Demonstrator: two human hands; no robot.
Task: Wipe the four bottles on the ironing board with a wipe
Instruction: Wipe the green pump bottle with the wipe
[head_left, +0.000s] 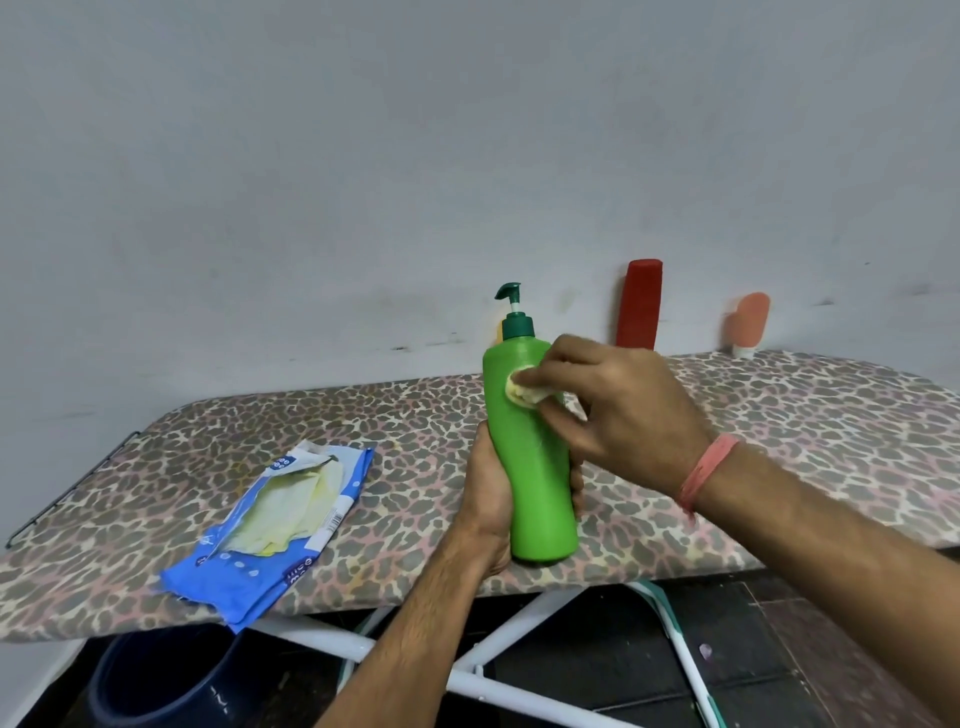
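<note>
My left hand (485, 499) grips the lower half of a tall green pump bottle (524, 467), holding it upright just above the near edge of the leopard-print ironing board (363, 431). My right hand (618, 410) presses a small bunched pale yellow wipe (522, 387) against the bottle's upper front. A red bottle (639, 312) stands at the back against the wall. To its right stands a small orange tube (748, 325) on its white cap. A sliver of a yellow bottle (500, 330) shows behind the green one's pump neck.
An open blue pack of wipes (275, 525) lies on the board's left part, reaching the front edge. A grey wall rises directly behind the board. Below are the white board legs (467, 670) and a dark blue bucket (156, 680) on a dark floor.
</note>
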